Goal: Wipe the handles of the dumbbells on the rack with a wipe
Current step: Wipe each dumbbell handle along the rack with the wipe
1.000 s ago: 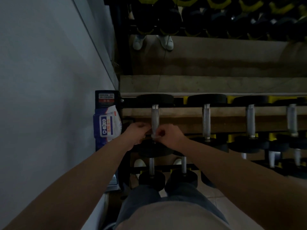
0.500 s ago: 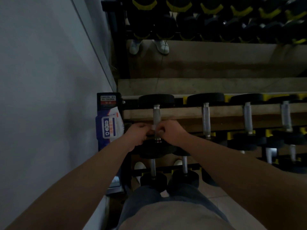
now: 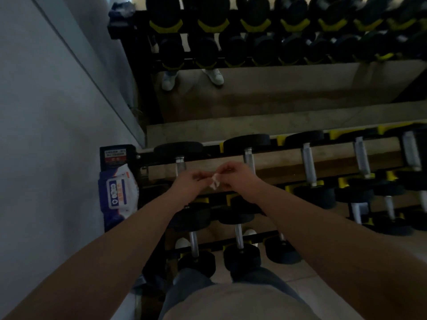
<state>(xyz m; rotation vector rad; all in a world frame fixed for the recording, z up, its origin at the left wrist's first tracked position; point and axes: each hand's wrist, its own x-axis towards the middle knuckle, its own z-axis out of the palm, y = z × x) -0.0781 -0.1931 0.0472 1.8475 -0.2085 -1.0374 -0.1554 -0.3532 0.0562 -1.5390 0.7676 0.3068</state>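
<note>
Wipe: a small white crumpled wad (image 3: 215,181), held in the air between the two hands, above the top tier of the rack (image 3: 212,153) and over the gap between the first handle (image 3: 179,166) and the second handle (image 3: 249,158), counted from the rack's left end.
Left hand: the left hand (image 3: 191,183) has its fingertips closed narrowly on the wad's left side.
Right hand: the right hand (image 3: 240,181) pinches the wad's right side, fingers curled.
Handling, wipe: judged light, soft, limp and probably damp. It wants spreading by its edges, then wrapping flat round a bar.
Handling, handles: judged stiff, bare metal. The dumbbells (image 3: 308,165) look heavy and lie seated across the rack's rails, so none need be lifted. Take hold at mid-bar, between the black heads.
Wipe pack: the wipe pack (image 3: 117,192) stands at the rack's left end, against the wall (image 3: 46,135).
Change: half a second earlier both hands are closed round the near part of the first handle. They are now off it, shifted right toward the second handle, with the wad bunched between them.
</note>
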